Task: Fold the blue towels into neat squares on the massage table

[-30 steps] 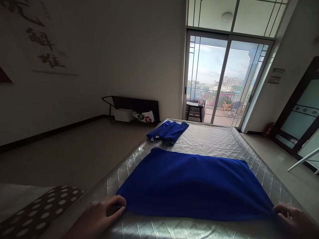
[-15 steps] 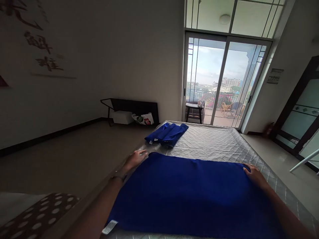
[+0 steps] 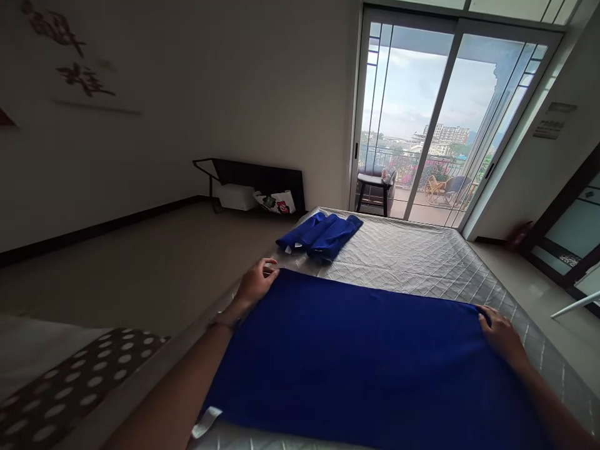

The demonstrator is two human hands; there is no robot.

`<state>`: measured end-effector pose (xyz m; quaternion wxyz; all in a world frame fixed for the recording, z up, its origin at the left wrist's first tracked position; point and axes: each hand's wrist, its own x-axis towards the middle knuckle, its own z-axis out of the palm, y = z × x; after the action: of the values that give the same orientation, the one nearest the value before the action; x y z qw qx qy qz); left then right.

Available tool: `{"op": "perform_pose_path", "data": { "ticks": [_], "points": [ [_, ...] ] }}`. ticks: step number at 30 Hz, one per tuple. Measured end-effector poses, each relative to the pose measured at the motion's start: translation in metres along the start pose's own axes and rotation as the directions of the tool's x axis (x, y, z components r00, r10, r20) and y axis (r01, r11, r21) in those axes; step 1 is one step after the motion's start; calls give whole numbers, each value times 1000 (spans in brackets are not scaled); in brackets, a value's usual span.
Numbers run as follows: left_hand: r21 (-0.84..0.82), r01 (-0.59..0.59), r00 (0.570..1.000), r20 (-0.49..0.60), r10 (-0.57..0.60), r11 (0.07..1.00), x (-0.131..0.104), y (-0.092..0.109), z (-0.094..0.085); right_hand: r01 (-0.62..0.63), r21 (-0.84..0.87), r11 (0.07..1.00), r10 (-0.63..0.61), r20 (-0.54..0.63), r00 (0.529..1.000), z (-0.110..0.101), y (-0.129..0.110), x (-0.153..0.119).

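A large blue cloth (image 3: 365, 356) lies spread on the grey quilted mattress (image 3: 407, 250), with a white tag (image 3: 206, 422) at its near left corner. My left hand (image 3: 255, 282) pinches the cloth's far left corner between thumb and fingers. At the far right corner, my right hand (image 3: 502, 331) has its fingers closed on the cloth's edge. Beyond the spread cloth, several rolled or folded blue cloths (image 3: 321, 234) lie side by side at the far left of the mattress.
A dark bench (image 3: 257, 178) with a white box (image 3: 237, 197) and a bag (image 3: 275, 202) stands by the back wall. Sliding glass doors (image 3: 422, 125) are behind the mattress. Brown polka-dot fabric (image 3: 89, 378) shows at lower left, a white leg (image 3: 574, 304) at right.
My left hand has closed on the cloth's far left corner, which now lies flatter and straighter. My right hand stays at the other corner. The camera view has tilted down.
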<state>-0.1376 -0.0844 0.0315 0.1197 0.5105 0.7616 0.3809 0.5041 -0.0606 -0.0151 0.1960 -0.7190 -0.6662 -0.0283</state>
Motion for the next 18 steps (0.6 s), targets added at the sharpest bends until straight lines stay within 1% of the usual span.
{"op": "perform_pose_path", "data": {
  "ticks": [2,4,5,6,8,10,12,15,18],
  "points": [
    [17,-56,998,-30,57,998,-2,0,3,9,19,1000,-9,-27,1000,-1,1,0],
    [57,-160,986,-35,162,985,-3,1,6,25,22,999,-24,-65,998,-5,0,-1],
    [78,-223,974,-10,225,972,-4,1,7,37,15,999,-36,-84,996,-8,-2,-3],
    [94,-288,958,38,285,953,-6,1,8,54,6,999,-53,-97,994,-11,-5,-4],
    [110,-395,911,180,372,912,-10,0,12,105,-1,995,-104,-85,991,-16,-12,-8],
    [144,-433,874,309,375,890,-15,-2,16,166,28,986,-165,-18,986,-17,-19,-12],
    [193,-414,864,392,316,890,-19,-6,20,213,49,976,-216,78,973,-16,-23,-15],
    [228,-379,867,428,257,897,-20,-13,23,254,0,967,-248,204,947,-9,-24,-15],
    [251,-385,874,408,263,888,-17,-19,26,275,-76,958,-248,257,934,-4,-21,-12]
  ]
}}
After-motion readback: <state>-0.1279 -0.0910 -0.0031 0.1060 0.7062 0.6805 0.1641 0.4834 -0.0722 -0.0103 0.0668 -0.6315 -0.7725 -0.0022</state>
